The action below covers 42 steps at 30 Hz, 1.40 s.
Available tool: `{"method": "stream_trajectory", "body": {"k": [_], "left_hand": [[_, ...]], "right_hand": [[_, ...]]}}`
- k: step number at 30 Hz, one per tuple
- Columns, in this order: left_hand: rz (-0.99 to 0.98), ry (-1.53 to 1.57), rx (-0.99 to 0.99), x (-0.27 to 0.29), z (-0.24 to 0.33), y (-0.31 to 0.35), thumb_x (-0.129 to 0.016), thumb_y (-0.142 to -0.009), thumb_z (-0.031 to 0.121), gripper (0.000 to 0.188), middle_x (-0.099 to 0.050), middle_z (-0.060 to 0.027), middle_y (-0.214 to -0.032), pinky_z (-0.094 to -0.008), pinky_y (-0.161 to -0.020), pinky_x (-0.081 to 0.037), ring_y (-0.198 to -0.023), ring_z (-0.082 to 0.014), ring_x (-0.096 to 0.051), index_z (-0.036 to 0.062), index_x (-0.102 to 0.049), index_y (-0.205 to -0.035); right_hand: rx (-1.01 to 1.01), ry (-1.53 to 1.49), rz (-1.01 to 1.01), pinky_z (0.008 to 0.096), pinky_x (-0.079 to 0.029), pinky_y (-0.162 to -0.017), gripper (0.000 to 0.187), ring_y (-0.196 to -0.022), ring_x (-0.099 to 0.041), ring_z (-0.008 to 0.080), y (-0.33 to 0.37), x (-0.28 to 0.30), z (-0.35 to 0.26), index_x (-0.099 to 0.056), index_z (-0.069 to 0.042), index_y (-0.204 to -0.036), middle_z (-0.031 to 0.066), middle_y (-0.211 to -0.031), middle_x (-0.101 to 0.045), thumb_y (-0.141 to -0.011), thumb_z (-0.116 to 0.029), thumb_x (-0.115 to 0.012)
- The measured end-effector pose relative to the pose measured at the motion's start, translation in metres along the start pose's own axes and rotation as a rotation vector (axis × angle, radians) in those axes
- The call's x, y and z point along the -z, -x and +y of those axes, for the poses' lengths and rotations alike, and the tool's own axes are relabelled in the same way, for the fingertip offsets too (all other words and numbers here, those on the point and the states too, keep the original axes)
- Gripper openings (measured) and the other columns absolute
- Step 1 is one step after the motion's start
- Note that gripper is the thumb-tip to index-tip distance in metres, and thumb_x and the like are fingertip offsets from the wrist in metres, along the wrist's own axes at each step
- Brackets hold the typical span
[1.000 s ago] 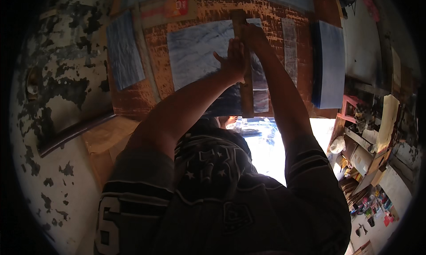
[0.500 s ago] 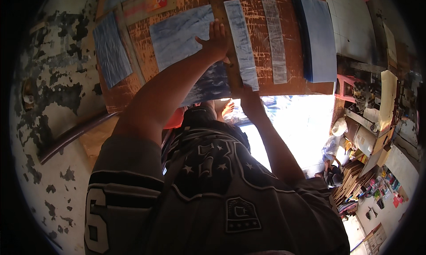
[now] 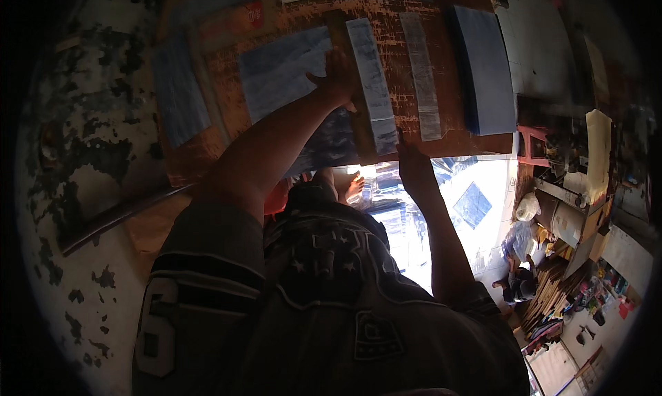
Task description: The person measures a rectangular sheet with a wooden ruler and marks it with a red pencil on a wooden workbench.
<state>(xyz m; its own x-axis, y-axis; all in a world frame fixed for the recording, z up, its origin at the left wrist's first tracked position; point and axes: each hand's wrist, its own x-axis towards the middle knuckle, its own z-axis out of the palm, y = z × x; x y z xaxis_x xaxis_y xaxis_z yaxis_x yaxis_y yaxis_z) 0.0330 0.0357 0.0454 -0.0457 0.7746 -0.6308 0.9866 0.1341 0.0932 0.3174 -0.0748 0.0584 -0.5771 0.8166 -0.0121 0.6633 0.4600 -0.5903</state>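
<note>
Presses left hand, with wide-spread thumb, on brown strip at twelve o'clock, over blue sheet at eleven. Holds right hand towards two o'clock, by tabletop's near edge, with narrowed fingers; cannot tell around what.

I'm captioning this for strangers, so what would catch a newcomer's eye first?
Probably the glaring white floor, right of centre. Next, in the upper middle, the person's left hand, spread on a long, flat brown bar over blue-grey rectangular sheeting on a scuffed red-brown tabletop. At far left, a pale wall with dark, irregular patches also stands out.
</note>
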Motion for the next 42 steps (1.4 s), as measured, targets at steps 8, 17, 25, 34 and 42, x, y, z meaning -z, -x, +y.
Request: {"method": "stream_trajectory", "body": {"k": [8,17,25,34,42], "left_hand": [[0.078,0.084,0.034,-0.017,-0.007,-0.001,-0.093,-0.058,0.053,0.151,0.018,-0.0323,-0.161,-0.0878,-0.097,-0.022,-0.15,-0.0493,0.016,-0.0066,0.004,-0.156],[0.119,0.087,0.02,-0.013,-0.005,0.014,-0.094,-0.06,0.047,0.141,0.01,-0.0343,-0.162,-0.0865,-0.097,-0.025,-0.151,-0.0492,0.009,-0.008,-0.006,-0.157],[0.201,-0.007,0.001,-0.015,-0.003,0.017,-0.089,-0.062,0.055,0.141,0.012,-0.0383,-0.159,-0.0823,-0.095,-0.037,-0.151,-0.0498,0.008,-0.0113,-0.007,-0.155],[0.08,0.069,-0.013,-0.011,-0.013,0.013,-0.091,-0.064,0.052,0.144,0.014,-0.0344,-0.161,-0.0867,-0.098,-0.026,-0.151,-0.0471,0.013,-0.0083,0.002,-0.156],[0.046,0.039,0.02,-0.012,-0.009,-0.001,-0.089,-0.065,0.057,0.148,0.02,-0.032,-0.161,-0.0848,-0.102,-0.025,-0.15,-0.0465,0.016,-0.0089,0.008,-0.155]], "right_hand": [[0.207,0.271,0.013,0.0507,-0.053,-0.084,0.023,-0.095,-0.067,0.0377,-0.246,-0.031,-0.019,-0.063,-0.003,-0.113,0.0225,-0.102,-0.066,-0.096,-0.011,-0.051],[0.197,0.381,-0.22,0.0484,-0.055,-0.086,0.023,-0.101,-0.068,0.0372,-0.332,-0.072,-0.019,-0.064,-0.004,-0.11,0.0226,-0.1,-0.067,-0.09,-0.014,-0.06],[0.165,0.328,-0.353,0.0459,-0.059,-0.076,0.035,-0.093,-0.071,0.0369,-0.345,-0.058,-0.025,-0.062,-0.005,-0.121,0.0228,-0.099,-0.07,-0.087,-0.017,-0.066],[0.029,0.255,-0.365,0.0456,-0.06,-0.074,0.036,-0.09,-0.071,0.0408,-0.208,-0.064,-0.03,-0.061,-0.003,-0.119,0.0255,-0.096,-0.068,-0.089,-0.022,-0.067],[-0.025,0.05,-0.191,0.0476,-0.056,-0.066,0.022,-0.078,-0.068,0.0388,-0.002,-0.067,-0.012,-0.06,-0.002,-0.113,0.0216,-0.095,-0.064,-0.1,-0.014,-0.048]]}}
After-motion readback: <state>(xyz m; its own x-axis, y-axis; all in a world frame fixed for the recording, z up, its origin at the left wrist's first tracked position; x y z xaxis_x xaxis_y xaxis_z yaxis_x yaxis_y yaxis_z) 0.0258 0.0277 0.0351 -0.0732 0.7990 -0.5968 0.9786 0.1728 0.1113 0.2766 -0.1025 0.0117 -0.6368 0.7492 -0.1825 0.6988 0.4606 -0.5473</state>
